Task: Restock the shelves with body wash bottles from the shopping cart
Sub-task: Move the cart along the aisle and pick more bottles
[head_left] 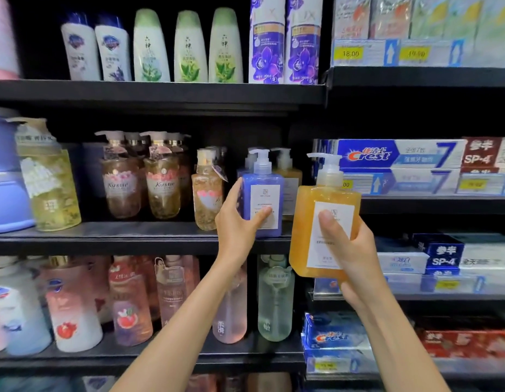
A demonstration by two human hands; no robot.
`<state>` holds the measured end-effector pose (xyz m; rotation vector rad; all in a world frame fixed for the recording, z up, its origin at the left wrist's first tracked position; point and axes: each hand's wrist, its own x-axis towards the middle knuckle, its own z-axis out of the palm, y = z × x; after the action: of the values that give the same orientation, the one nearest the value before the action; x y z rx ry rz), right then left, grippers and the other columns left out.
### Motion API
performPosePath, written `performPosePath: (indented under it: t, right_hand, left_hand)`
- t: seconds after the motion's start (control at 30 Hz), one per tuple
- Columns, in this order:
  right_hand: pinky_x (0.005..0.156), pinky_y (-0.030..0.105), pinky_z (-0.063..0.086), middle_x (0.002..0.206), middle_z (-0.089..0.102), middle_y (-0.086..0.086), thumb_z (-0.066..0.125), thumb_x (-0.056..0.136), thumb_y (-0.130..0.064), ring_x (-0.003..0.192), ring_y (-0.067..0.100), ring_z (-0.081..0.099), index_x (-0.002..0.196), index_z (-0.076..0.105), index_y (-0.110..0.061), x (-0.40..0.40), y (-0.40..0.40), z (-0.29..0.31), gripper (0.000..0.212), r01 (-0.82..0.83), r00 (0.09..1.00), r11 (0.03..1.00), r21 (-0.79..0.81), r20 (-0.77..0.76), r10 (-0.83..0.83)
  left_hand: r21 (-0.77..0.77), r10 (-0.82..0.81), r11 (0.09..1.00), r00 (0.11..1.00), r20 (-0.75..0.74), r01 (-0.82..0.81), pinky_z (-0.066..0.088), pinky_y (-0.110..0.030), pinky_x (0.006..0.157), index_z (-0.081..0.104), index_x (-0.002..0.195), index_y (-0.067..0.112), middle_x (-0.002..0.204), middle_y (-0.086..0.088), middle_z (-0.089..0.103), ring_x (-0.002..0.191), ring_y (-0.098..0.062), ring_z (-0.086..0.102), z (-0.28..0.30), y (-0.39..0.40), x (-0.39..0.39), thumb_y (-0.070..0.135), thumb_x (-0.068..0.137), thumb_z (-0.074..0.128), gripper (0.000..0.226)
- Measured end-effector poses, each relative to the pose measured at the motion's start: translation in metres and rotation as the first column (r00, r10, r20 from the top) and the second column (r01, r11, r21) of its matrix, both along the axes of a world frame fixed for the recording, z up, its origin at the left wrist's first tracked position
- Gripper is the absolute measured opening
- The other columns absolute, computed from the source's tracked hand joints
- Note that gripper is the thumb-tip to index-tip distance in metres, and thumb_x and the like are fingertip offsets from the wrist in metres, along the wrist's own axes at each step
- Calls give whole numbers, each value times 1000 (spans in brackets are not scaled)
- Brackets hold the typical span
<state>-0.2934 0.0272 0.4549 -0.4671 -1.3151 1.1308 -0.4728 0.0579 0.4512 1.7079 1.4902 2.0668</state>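
Black shelves [132, 239] of bottled washes, toothpaste at right. Left hand [240, 219] gripping blue bottle [262, 193] on middle shelf edge; right hand [350, 250] holding orange bottle [322, 222] aloft nearby. Mid-placement, probably. Next: seat blue bottle, then slot orange beside its match behind.

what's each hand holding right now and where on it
The left hand grips the purple pump bottle by its lower body, on the middle shelf. The right hand grips the orange pump bottle around its lower body.
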Motion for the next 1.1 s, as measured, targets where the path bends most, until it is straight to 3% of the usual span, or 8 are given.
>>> performPosePath:
  t: [0.17,0.3,0.4,0.47,0.67,0.8,0.93,1.1]
  right_hand:
    - [60,23,55,90,75,-4,82,34,-73,82,13,72,104,62,-25,-1,0,0,87,6,1000,1000,-5,7,-6]
    - [61,24,56,92,74,-3,82,42,-69,83,14,72,106,61,-25,-3,0,-1,80,5,1000,1000,-14,8,-5]
    - [61,23,56,91,74,-4,81,67,-49,84,13,72,108,60,-24,-5,1,-3,52,-5,1000,1000,-27,3,5]
    - [60,22,55,90,74,-5,76,65,-47,83,12,72,108,60,-24,-6,1,-5,52,7,1000,1000,-28,4,-7]
    - [58,21,55,88,74,-6,73,58,-50,81,11,72,104,60,-27,-5,2,-9,53,20,1000,1000,-23,-12,-20]
    - [58,22,55,88,74,-7,73,58,-50,81,11,72,103,60,-28,-8,3,-8,52,32,999,999,-15,-10,-33]
    - [60,22,55,88,74,-7,73,58,-50,82,11,72,104,60,-27,-10,3,-6,53,72,997,997,7,-8,-72]
    - [65,24,57,91,73,-7,73,60,-48,84,11,71,106,59,-26,-9,7,-5,53,126,992,992,28,-14,-125]
  left_hand:
    - [-7,-49,999,999,3,49,44,-6,87,38,145,10,127,6,59,108,11,55,1,-1,-10,12,83,71,70]
    - [-37,-55,998,998,-30,54,45,-13,95,33,148,14,132,5,57,117,0,54,0,-4,-13,17,91,63,65]
    - [-53,-37,998,997,-66,34,45,-15,94,30,149,15,130,5,58,115,-3,54,-1,-3,-13,19,95,57,61]
    - [-65,-27,998,996,-84,22,44,-15,93,30,148,14,129,6,56,115,-3,53,0,-2,-14,17,97,53,57]
    - [-134,41,989,993,-108,-56,38,0,71,40,138,13,123,5,53,109,-4,48,1,3,-21,13,101,42,37]
    - [-142,76,986,994,-80,-87,37,-2,73,43,135,11,124,4,53,106,-1,46,-1,3,-19,13,100,45,36]
    - [-104,116,987,990,-82,-124,32,7,68,45,134,6,112,8,50,100,-2,46,-4,1,-12,9,98,48,36]
    - [-94,105,989,992,-70,-111,36,3,76,43,135,7,122,-2,59,102,-5,50,-6,1,-8,11,91,63,49]
